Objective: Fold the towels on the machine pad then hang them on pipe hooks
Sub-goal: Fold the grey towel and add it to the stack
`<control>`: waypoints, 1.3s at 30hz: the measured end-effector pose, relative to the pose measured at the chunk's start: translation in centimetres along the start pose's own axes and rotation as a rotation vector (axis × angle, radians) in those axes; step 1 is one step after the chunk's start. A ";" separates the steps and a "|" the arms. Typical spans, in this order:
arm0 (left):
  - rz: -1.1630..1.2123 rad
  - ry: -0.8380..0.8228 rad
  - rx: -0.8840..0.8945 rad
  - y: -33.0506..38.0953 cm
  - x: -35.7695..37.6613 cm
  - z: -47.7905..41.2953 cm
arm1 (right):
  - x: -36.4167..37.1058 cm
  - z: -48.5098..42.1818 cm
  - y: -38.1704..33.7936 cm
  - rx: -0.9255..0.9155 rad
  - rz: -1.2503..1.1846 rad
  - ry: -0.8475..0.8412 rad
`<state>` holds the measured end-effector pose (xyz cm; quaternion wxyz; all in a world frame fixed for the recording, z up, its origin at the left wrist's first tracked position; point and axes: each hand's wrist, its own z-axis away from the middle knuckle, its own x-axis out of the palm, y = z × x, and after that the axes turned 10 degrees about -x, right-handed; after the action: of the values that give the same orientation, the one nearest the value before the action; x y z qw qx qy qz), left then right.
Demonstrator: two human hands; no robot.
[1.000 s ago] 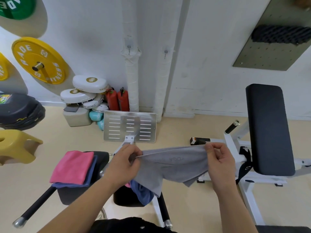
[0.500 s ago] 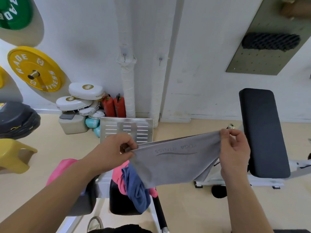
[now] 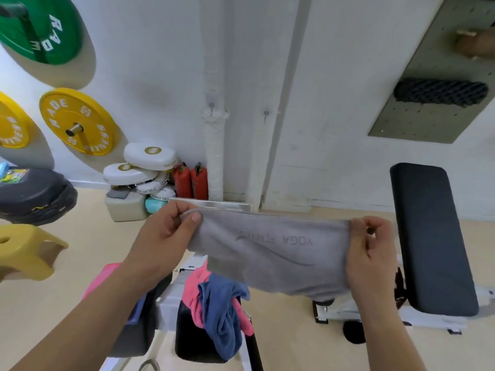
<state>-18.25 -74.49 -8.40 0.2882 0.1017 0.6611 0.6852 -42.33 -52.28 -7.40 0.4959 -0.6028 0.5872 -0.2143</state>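
While we hold it in the air above the machine pad [image 3: 198,344], the grey towel [image 3: 267,253] runs with its long axis left to right, its top edge taut and nearly level. Its print reads "YOGA" upside down to us; the next word is blurred. The green plate [image 3: 45,28] shows "RADE", the yellow plate [image 3: 77,121] "RADE FITNESS". Pink and blue towels [image 3: 222,309] lie heaped on the pad. Our left hand [image 3: 163,236] and right hand [image 3: 372,253] each pinch an upper corner, grip closed on the cloth. A second ago the towel sagged lower; now it is stretched flatter.
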 end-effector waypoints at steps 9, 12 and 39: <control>0.094 0.292 -0.278 -2.3 -4.3 2.7 | 5.4 3.6 0.3 0.156 -0.086 -0.249; 0.347 0.213 -0.548 -3.8 -6.2 3.9 | 7.5 5.4 0.1 0.302 -0.166 -0.326; 0.510 0.170 -0.465 -7.4 -24.1 18.3 | 22.9 30.6 -23.0 0.383 -0.438 -0.761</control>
<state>12.82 -72.05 -7.81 0.0671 0.1379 0.4624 0.8733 -0.23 -66.91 -8.06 0.7209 -0.6459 0.1731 -0.1822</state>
